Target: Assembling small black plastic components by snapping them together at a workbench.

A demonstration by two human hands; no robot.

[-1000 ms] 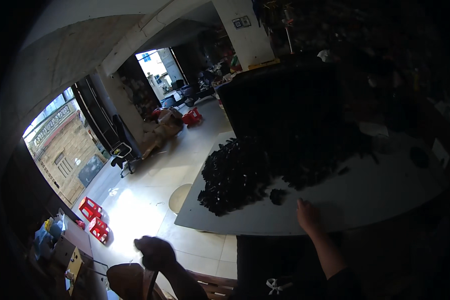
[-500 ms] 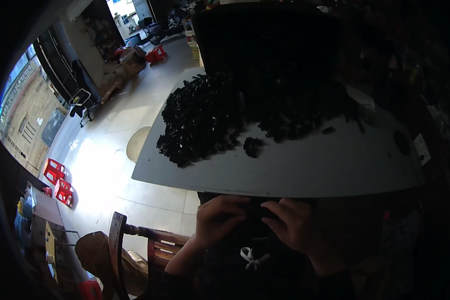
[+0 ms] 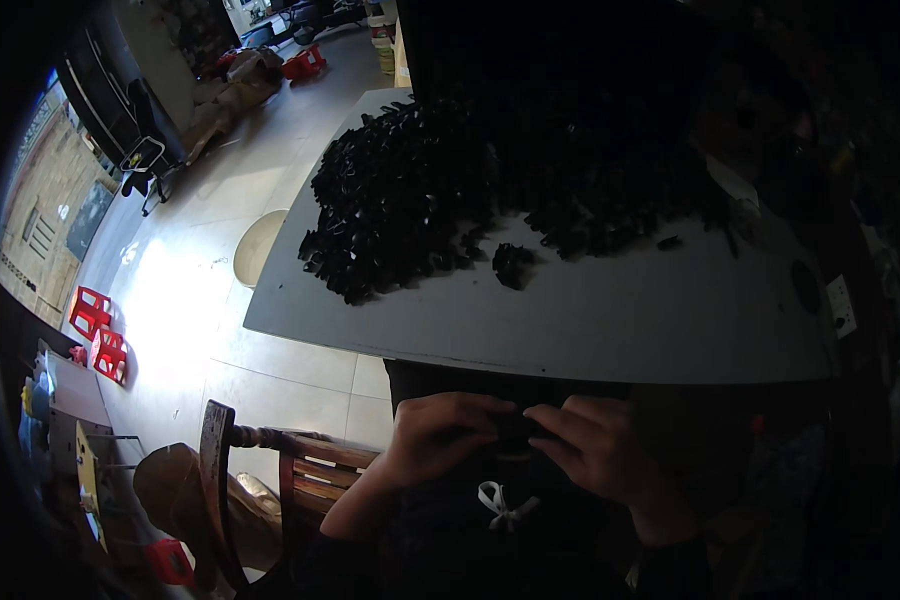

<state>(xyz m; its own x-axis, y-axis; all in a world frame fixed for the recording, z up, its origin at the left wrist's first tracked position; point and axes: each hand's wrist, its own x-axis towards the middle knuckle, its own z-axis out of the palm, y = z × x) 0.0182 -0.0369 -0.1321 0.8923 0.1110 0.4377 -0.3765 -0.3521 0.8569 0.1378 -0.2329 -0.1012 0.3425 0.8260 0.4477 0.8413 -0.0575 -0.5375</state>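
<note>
My left hand [image 3: 432, 438] and my right hand [image 3: 598, 442] face each other just below the near edge of the white table [image 3: 410, 325], over my dark clothes. Thumb and fingers of each are pinched, with a narrow gap between the fingertips. Something small and dark may sit there, but it merges with the dark background. On the table lies a large heap of small, shiny black pieces [image 3: 390, 205], whose kind is too dark to tell. A smaller clump of black pieces [image 3: 513, 265] lies apart in front of it, and a single black piece [image 3: 669, 242] rests further right.
A wooden chair [image 3: 320, 465] stands at my left, with a brown bag [image 3: 175, 490] beside it. Red plastic stools [image 3: 109, 355] stand on the bright floor. A round pale stool top [image 3: 260, 248] shows by the table's left edge. A white socket strip [image 3: 841, 307] is at the right.
The view has tilted slightly, so the table and heap sit higher in the picture. My fingertips have come a little closer together, still pinched.
</note>
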